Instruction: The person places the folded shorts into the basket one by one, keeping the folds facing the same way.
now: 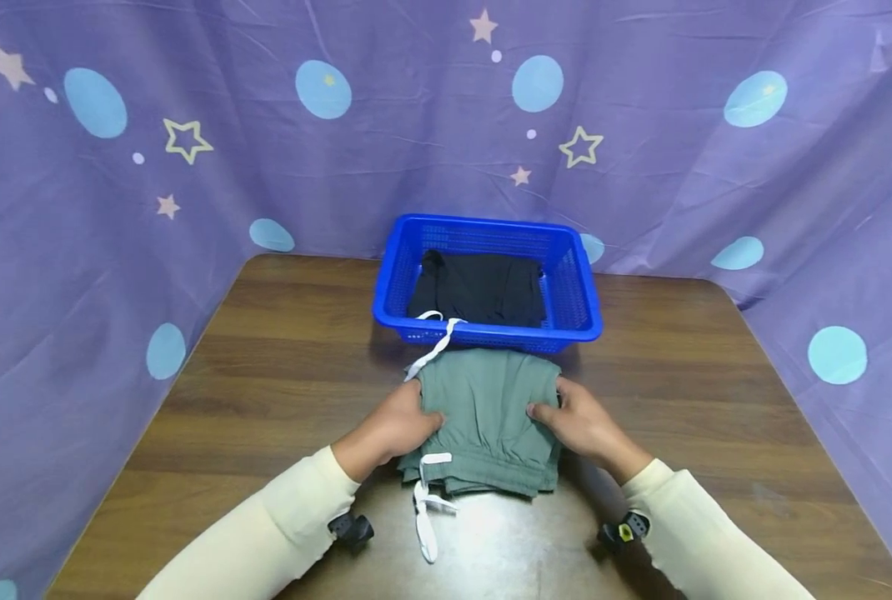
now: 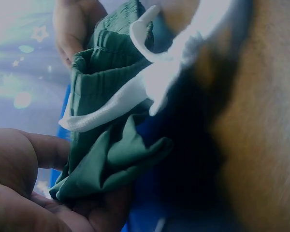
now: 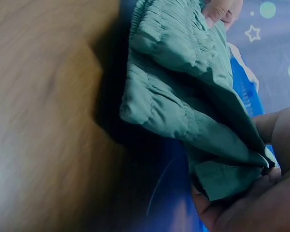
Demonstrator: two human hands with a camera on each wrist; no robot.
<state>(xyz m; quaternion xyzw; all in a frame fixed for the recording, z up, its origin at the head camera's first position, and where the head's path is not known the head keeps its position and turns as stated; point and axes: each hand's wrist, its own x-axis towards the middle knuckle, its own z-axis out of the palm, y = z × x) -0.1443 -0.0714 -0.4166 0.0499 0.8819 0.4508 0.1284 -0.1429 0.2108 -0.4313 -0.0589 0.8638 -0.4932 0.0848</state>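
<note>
Both hands hold a folded pair of green pants (image 1: 491, 417) with a gathered elastic waistband, just in front of the basket. My left hand (image 1: 404, 421) grips its left side, thumb on top and fingers underneath. On the opposite side, my right hand (image 1: 584, 421) pinches the folded layers the same way; the right wrist view shows the layers (image 3: 227, 179) between thumb and fingers. A knotted white drawstring (image 1: 425, 521) hangs from the near left corner, and another white cord (image 1: 437, 350) runs up to the basket rim. The left wrist view shows the drawstring (image 2: 159, 79) dangling beside the cloth.
A blue plastic basket (image 1: 588, 310) stands at the back of the wooden table (image 1: 288, 375), with a folded black garment (image 1: 487, 287) inside. Behind the table hangs a purple curtain (image 1: 431, 150) with stars and blue ovals.
</note>
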